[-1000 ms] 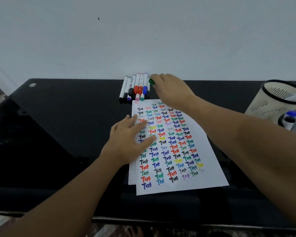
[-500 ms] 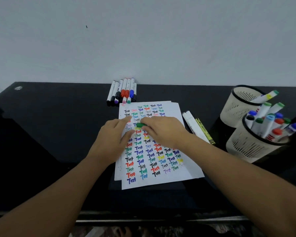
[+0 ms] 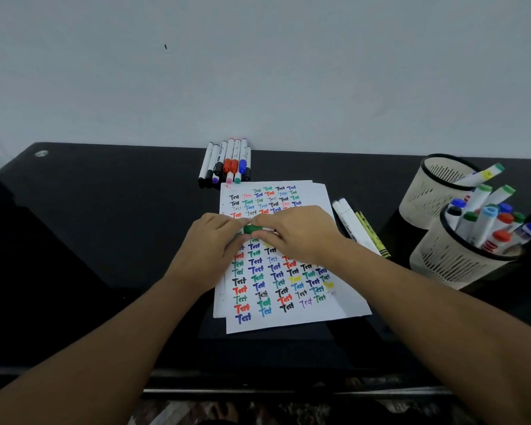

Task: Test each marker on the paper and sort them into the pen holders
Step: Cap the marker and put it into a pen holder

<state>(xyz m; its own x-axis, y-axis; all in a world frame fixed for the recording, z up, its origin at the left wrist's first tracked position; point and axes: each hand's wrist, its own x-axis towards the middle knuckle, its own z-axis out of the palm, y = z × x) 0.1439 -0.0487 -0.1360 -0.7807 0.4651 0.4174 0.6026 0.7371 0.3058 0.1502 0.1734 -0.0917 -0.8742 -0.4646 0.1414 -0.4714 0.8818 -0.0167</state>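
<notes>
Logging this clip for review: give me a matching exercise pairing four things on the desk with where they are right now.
Things:
1. green-capped marker
2. row of untested markers
3. white markers and yellow crayon
4. near pen holder

Places:
A. lying on the desk just right of the paper
B. at the right edge, packed with markers
C. between both hands, over the paper
D. along the wall, beyond the paper's far edge

Pairs: 1-C, 2-D, 3-A, 4-B
</notes>
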